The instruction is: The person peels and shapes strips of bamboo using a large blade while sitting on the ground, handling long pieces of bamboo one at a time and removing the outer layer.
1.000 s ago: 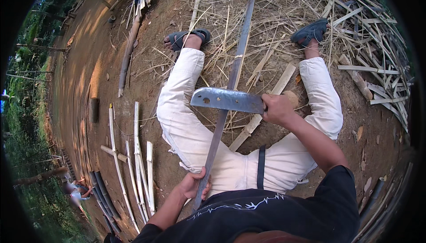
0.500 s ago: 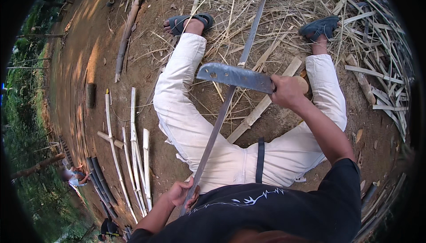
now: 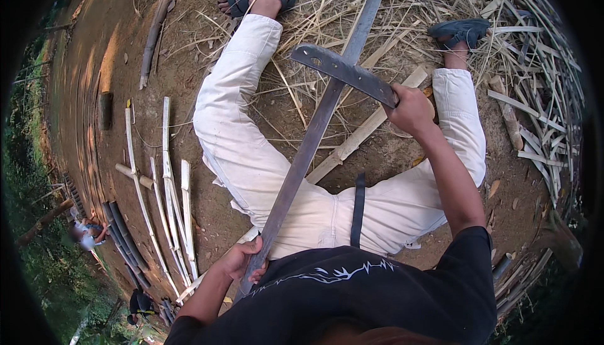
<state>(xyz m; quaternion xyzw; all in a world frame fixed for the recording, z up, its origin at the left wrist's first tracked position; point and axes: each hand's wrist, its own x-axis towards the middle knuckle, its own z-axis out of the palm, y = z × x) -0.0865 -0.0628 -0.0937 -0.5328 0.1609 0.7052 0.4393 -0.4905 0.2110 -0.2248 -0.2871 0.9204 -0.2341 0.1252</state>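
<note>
My left hand [image 3: 245, 260] is closed around the lower end of a long, dark bamboo strip [image 3: 296, 172], close to my waist. The strip runs slantwise up between my legs to the far edge, its broad face showing. Closed on the handle end of a wide machete [image 3: 346, 75] is my right hand [image 3: 409, 109]; its fingers cover most of the handle. The dull grey blade, with a few holes near its tip, lies crosswise over the strip's upper part and appears to touch it. A pale split bamboo piece [image 3: 358, 143] lies on the ground beneath.
Shavings [image 3: 314, 24] litter the dirt between my sandalled feet. A heap of split strips [image 3: 547, 87] is at the right. On the left lie several pale bamboo strips [image 3: 168, 184], dark poles [image 3: 129, 244] and a log [image 3: 157, 30]. Another person [image 3: 88, 235] is far left.
The bamboo strip has turned so its broad face shows. The machete's tip has swung away from me, so the blade now slants the other way. Both hands keep their holds.
</note>
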